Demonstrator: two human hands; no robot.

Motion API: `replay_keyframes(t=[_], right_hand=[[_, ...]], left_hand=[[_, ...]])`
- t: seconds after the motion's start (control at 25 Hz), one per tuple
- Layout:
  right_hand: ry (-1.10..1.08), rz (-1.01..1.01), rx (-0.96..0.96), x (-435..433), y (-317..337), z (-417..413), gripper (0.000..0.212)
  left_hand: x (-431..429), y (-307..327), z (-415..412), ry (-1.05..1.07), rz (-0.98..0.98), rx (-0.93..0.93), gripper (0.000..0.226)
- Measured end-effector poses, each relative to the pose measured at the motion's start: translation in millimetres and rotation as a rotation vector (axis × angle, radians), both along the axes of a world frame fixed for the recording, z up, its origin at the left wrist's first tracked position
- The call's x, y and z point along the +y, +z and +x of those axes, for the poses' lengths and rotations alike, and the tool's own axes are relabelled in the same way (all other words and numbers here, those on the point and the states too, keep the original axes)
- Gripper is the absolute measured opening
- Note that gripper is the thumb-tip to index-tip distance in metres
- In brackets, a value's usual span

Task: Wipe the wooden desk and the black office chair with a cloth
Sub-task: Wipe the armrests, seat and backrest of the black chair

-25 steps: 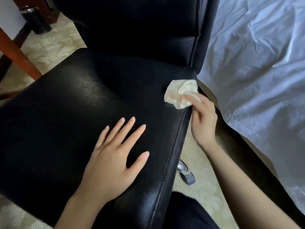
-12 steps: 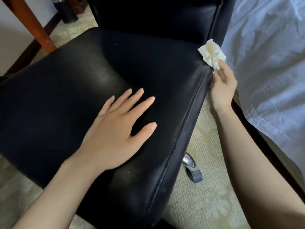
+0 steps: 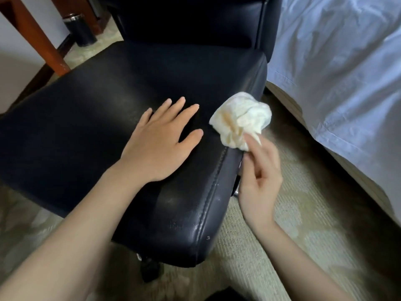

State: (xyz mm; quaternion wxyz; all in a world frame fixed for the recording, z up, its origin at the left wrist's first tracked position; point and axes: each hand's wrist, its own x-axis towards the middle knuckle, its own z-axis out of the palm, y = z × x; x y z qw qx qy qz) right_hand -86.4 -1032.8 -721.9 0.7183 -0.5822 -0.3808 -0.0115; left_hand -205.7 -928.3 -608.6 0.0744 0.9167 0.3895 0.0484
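The black office chair [image 3: 104,118] fills the middle of the view, its leather seat facing me and its backrest at the top. My left hand [image 3: 160,140] lies flat on the seat with straight, spread fingers. My right hand [image 3: 260,177] is beside the seat's right edge and pinches a crumpled white cloth [image 3: 240,120] with a yellowish stain. The cloth sits on the seat's right rim, just right of my left fingertips. A wooden desk leg [image 3: 41,38] slants down at the upper left.
A bed with a white sheet [image 3: 338,68] runs along the right side, close to the chair. A small black bin [image 3: 81,31] stands on the pale carpet [image 3: 293,213] at the upper left. A chair caster [image 3: 149,268] shows under the seat's front edge.
My right hand has brought the cloth back along the seat's right edge, from the corner by the backrest toward me. My left hand has stayed flat on the seat.
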Motion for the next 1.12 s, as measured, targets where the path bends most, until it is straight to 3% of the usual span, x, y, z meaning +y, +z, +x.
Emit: replay_keyframes(t=[0.28,0.4,0.64,0.88,1.12], right_hand=[[-0.024,0.131,-0.467,-52.0,-36.4,-51.1,0.039],[-0.065,0.146,-0.539,-37.0,-38.5,-32.3,0.038],[-0.201,-0.068,-0.218,43.6,-8.6,50.1,0.044],[-0.128,-0.183,0.213,69.2,17.5,70.8,0.042],[-0.016,-0.121,0.273,21.7,6.5,19.5,0.044]], left_hand=[[5.7,-4.4,2.4,-0.009,0.017,0.007,0.056],[4.8,-5.5,0.8,-0.025,0.019,0.011,0.056],[4.1,-5.1,-0.5,-0.027,0.031,-0.016,0.057],[3.1,-6.0,4.7,-0.016,0.048,-0.036,0.055],[1.5,-9.3,5.4,-0.003,0.088,-0.035,0.055]])
